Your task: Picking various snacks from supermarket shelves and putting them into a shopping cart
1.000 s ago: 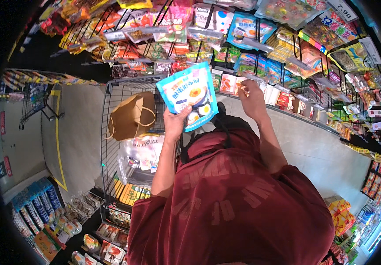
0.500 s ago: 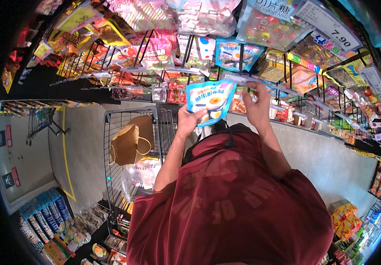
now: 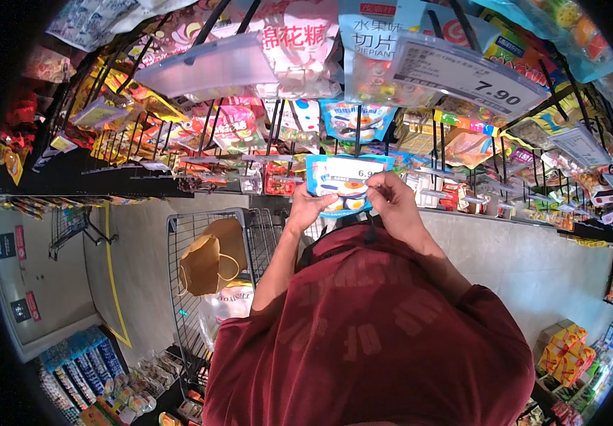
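My left hand (image 3: 310, 206) grips the left side of a light-blue candy pouch (image 3: 346, 206) printed with fried eggs, its thumb lying across the front. A white price tag (image 3: 349, 170) in a clear holder covers the upper part of the pouch. At the tag's lower right corner, the fingers of my right hand (image 3: 394, 202) are pinched together on its edge; whether they also touch the pouch is hidden. Just beyond, a similar blue pouch (image 3: 357, 121) hangs on a rack hook.
Hooks with candy bags and tag holders spread across the rack ahead, including a large pale-blue bag (image 3: 367, 67). To my left stands a wire shopping cart (image 3: 171, 263) with a brown paper bag (image 3: 203, 266) inside. Red and yellow boxes (image 3: 567, 355) are stacked at lower right.
My right hand has come down and left from beside the rack and closed at the price tag. The tag now overlaps the held pouch. The view has shifted, with the rack appearing closer.
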Demonstrator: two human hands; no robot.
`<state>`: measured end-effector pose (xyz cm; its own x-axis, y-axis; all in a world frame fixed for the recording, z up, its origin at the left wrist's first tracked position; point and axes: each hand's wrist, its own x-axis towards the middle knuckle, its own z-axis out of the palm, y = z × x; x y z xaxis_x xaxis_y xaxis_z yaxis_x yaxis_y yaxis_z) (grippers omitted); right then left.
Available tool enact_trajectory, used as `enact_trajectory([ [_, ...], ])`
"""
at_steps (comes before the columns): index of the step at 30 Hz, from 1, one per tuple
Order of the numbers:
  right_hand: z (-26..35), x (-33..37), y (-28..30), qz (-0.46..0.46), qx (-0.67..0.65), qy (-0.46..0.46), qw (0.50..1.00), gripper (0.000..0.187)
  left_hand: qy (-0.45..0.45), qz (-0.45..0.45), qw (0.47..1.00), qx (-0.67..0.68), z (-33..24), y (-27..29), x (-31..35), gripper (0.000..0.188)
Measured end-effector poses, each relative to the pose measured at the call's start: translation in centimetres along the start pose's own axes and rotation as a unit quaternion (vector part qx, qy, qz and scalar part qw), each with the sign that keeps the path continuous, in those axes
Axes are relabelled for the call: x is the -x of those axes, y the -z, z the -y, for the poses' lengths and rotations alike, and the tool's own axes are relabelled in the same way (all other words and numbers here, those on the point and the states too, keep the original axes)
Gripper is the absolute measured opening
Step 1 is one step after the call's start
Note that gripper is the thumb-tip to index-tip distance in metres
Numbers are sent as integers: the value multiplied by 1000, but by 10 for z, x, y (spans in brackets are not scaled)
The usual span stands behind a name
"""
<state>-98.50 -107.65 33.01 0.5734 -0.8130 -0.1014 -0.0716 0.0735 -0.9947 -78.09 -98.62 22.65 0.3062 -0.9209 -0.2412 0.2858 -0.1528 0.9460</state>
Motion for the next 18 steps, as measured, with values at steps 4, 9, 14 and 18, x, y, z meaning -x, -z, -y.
enact_trajectory([
  [4,-1,-5,8,24,41,29,998,15,18,3,1000,14,-10,-12,-7,37],
  [9,8,-11,17,63,110,50,991,10,-2,-9,1000,14,-8,-18,-13,34],
  [14,9,-13,19,76,119,53,989,12,6,-17,1000,13,-13,-24,-10,34],
  [18,6,-12,21,68,109,65,990,13,29,-27,999,15,-14,-26,-6,35],
])
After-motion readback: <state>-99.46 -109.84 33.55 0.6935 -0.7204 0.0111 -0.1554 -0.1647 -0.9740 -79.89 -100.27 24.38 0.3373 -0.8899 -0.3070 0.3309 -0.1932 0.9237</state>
